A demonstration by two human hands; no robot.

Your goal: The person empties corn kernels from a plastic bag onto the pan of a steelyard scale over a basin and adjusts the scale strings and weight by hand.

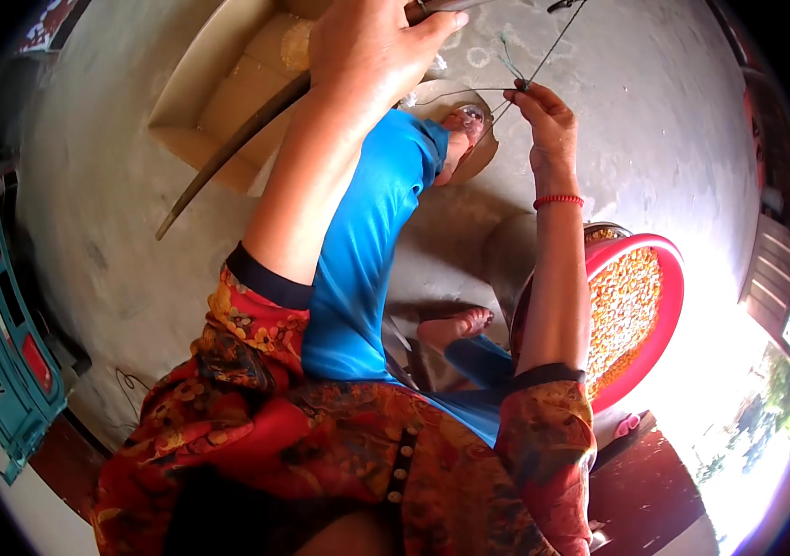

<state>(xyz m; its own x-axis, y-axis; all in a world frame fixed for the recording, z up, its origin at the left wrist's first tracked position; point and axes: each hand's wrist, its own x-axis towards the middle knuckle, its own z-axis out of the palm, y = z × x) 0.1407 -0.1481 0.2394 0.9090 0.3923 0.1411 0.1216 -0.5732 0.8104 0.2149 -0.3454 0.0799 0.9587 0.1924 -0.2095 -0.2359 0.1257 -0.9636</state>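
My left hand [367, 51] is closed around a long, curved, dark rod [247, 134], whose lower end slants down to the left behind my forearm. Between the fingertips of my right hand [548, 120] is a thin dark cord [557, 42], pinched at a knot with loose greenish ends. From the knot one strand rises to the upper right, and others run left and down toward my foot [464, 130]. That foot is near a piece of cardboard [483, 162] on the floor. Where the cord ends is out of view.
An open cardboard box [177, 102] lies at upper left. To the right stands a pink basin [671, 278] of yellow-orange kernels [622, 315], close to my right forearm. A teal plastic object [1, 371] is at far left. My other bare foot [455, 327] rests below.
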